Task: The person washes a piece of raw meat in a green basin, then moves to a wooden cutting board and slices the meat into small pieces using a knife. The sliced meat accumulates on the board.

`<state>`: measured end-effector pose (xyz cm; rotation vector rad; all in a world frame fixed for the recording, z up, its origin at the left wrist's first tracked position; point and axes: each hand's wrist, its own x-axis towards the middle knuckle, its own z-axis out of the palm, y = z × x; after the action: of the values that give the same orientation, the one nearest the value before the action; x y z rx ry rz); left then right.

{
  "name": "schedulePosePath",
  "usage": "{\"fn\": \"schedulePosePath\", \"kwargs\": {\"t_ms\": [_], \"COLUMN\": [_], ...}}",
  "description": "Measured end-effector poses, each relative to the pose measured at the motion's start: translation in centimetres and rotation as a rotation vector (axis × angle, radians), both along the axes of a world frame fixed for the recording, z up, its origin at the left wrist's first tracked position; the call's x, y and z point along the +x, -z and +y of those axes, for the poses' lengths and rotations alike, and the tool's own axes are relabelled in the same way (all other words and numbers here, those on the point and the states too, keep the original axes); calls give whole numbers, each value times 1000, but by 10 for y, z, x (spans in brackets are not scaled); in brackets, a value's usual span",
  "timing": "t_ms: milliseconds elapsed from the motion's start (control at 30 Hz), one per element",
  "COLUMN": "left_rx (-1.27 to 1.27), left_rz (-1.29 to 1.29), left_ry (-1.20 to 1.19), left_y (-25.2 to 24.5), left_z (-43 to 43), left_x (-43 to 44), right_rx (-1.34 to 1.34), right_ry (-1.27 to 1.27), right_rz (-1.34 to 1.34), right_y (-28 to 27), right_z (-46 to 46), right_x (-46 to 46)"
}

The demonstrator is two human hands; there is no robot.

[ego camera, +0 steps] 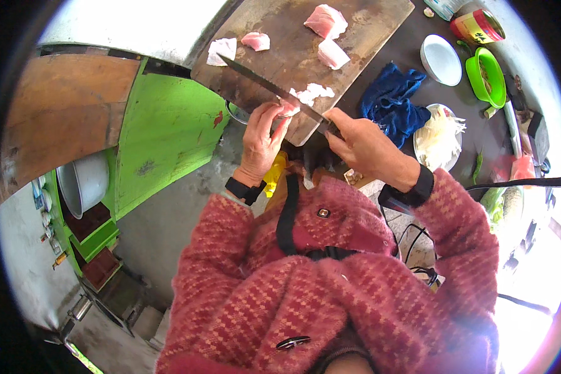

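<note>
My right hand [369, 142] is closed around the handle of a long-bladed kitchen knife [262, 82], whose blade slants up and left over the wooden cutting board [280, 61]. Under the fingertips of my left hand [263, 140] a piece of raw pink meat [288, 107] is held against the board's near edge, right by the blade. Small pale cut pieces of meat [313, 93] lie just beyond the blade. Farther up are a large meat chunk [326, 22], a second chunk [333, 53], a small piece [255, 41] and a whitish slab [222, 51] near the knife tip.
Right of the board lie a dark blue cloth [392, 103], a plate of pale shredded food [439, 135], a white bowl [441, 60], a green plastic basket [488, 77], a red-and-yellow can [478, 25] and a green chili [478, 166]. A green cabinet [173, 135] stands to the left.
</note>
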<state>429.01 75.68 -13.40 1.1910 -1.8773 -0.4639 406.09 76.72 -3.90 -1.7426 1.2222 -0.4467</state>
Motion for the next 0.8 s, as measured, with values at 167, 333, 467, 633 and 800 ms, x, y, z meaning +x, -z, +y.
{"fn": "schedulePosePath", "kwargs": {"t_ms": [167,333,467,633,800], "left_rx": [60,53,56,42,161], "left_rz": [-25,-40,-54,-70,142], "left_ry": [47,53,41,55,-19], "left_y": [-1,-3,-3,-4,-5], "left_z": [-2,-4,-4,-5,2], "left_x": [-1,-2,-2,-2,2], "right_rx": [-32,-5,-46,-86,-76], "right_ry": [-42,-40,-28,46,113], "right_rz": [84,75,63,-8,-54], "right_y": [11,17,28,30,16], "right_z": [6,-3,-14,-15,-7], "right_x": [-1,12,30,25,14]}}
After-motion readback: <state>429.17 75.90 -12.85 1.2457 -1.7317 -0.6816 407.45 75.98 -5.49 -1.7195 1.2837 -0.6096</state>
